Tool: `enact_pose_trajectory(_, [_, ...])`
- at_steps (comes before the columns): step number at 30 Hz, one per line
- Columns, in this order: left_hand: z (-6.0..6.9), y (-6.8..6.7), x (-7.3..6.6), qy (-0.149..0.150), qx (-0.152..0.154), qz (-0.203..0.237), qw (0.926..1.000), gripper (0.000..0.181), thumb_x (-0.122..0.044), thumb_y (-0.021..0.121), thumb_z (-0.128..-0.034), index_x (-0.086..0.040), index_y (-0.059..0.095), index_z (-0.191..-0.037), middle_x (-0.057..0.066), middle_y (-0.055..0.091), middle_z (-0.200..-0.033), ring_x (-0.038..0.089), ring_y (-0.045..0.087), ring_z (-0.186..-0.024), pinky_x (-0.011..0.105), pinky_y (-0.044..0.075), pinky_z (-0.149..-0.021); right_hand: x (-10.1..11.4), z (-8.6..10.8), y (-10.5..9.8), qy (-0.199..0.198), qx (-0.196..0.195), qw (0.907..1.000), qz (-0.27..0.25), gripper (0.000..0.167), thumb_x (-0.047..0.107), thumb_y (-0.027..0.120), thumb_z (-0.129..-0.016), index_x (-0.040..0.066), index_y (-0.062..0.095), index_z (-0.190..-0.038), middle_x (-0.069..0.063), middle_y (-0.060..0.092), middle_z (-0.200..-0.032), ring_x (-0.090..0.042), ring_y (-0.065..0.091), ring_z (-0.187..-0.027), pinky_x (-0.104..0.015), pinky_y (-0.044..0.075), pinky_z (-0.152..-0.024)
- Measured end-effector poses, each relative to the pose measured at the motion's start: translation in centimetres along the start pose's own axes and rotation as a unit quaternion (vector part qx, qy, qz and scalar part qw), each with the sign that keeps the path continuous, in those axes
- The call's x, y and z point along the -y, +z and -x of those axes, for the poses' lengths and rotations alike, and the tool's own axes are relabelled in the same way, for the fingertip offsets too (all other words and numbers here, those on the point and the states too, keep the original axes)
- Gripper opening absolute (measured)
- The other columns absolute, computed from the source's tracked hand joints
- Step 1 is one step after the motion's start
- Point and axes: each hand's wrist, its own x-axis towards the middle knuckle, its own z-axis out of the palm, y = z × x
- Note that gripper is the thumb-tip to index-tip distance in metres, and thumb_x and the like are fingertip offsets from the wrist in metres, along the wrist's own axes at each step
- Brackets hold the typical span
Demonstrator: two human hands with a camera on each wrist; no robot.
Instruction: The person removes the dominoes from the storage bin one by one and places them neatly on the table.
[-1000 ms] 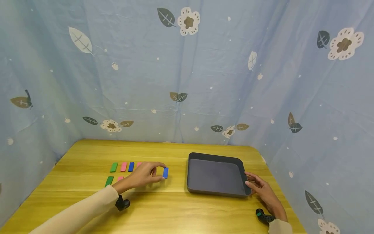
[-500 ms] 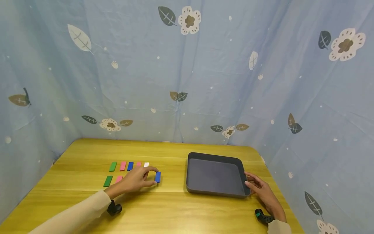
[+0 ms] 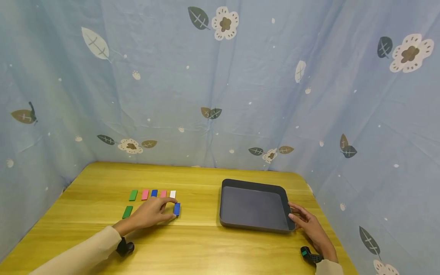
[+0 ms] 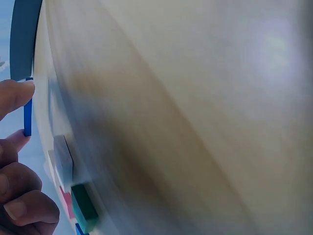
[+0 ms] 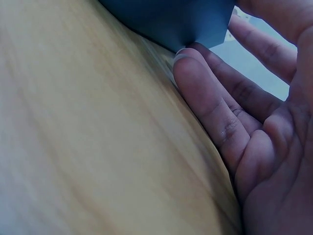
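A blue domino [image 3: 177,209] is pinched between the thumb and a finger of my left hand [image 3: 151,212], low over the left half of the table. In the left wrist view the domino [image 4: 28,117] appears edge-on, apart from the tabletop. Just behind it lies a white domino [image 3: 173,194]. My right hand [image 3: 311,225] grips the right wall of a dark grey rectangular tray [image 3: 254,208], its thumb at the rim. In the right wrist view, the other fingertips touch the outside of the tray [image 5: 166,19] near its lower edge.
A row of dominoes runs left from the white one: a pink one [image 3: 163,193], a blue one [image 3: 154,193], another pink one [image 3: 145,194] and a green one [image 3: 133,195]. A darker green domino [image 3: 127,212] lies nearer. A patterned curtain [image 3: 213,76] surrounds the wooden table [image 3: 206,248].
My left hand has moved left and slightly nearer, carrying the blue domino. That uncovers the white domino and hides a pink one in the nearer row. The right hand and tray stay put.
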Motion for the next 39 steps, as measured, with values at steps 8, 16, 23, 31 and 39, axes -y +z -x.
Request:
enact_pose_trajectory(8, [0.3,-0.1,0.6,-0.026,0.016,0.008,0.9995,0.047,-0.033,0.083,-0.0882,-0.011,0.071,-0.128,-0.013,0.039,-0.057,0.001,0.031,-0.05,0.021,0.026,-0.051,0.1,0.2,-0.2,0.002,-0.005,1.0,0.003,0.058,0.035,0.066,-0.102,0.021,0.047,-0.155,-0.017,0.05,-0.147,-0.022,0.061,-0.109,-0.04,0.056,-0.076])
enact_pose_trajectory(16, [0.4,-0.2,0.6,-0.035,0.024,0.003,0.9991,0.048,-0.028,0.084,-0.0865,-0.006,0.072,-0.127,-0.013,0.036,-0.056,0.001,0.03,-0.049,0.021,0.023,-0.05,0.1,0.3,-0.3,0.003,-0.007,1.0,0.003,0.059,0.035,0.066,-0.102,0.02,0.046,-0.156,-0.017,0.049,-0.147,-0.021,0.061,-0.109,-0.039,0.056,-0.076])
enact_pose_trajectory(23, [0.7,-0.5,0.6,-0.023,0.034,-0.005,0.9991,0.044,-0.026,0.082,-0.0876,-0.005,0.073,-0.125,-0.014,0.036,-0.055,0.001,0.03,-0.049,0.021,0.024,-0.05,0.1,0.3,-0.2,0.005,-0.01,0.9999,0.0,0.059,0.035,0.066,-0.103,0.019,0.046,-0.156,-0.017,0.05,-0.146,-0.02,0.061,-0.107,-0.038,0.056,-0.076])
enact_pose_trajectory(31, [1.1,-0.9,0.7,-0.034,0.037,-0.001,0.9987,0.046,-0.029,0.083,-0.0879,-0.006,0.072,-0.126,-0.012,0.039,-0.059,0.002,0.032,-0.051,0.021,0.025,-0.051,-0.1,0.5,-0.2,-0.005,-0.021,0.9996,-0.019,0.057,0.035,0.062,-0.105,0.016,0.045,-0.156,-0.016,0.049,-0.149,-0.017,0.063,-0.106,-0.04,0.057,-0.078])
enact_pose_trajectory(39, [0.6,-3.1,0.7,0.006,-0.024,-0.053,0.9983,0.046,-0.026,0.079,-0.0933,0.0,0.068,-0.13,-0.009,0.053,-0.071,0.001,0.041,-0.055,0.022,0.036,-0.05,2.1,1.4,-2.4,-0.063,-0.04,0.9967,-0.032,0.054,0.033,0.054,-0.109,0.012,0.043,-0.157,-0.013,0.052,-0.149,-0.019,0.063,-0.11,-0.039,0.058,-0.083])
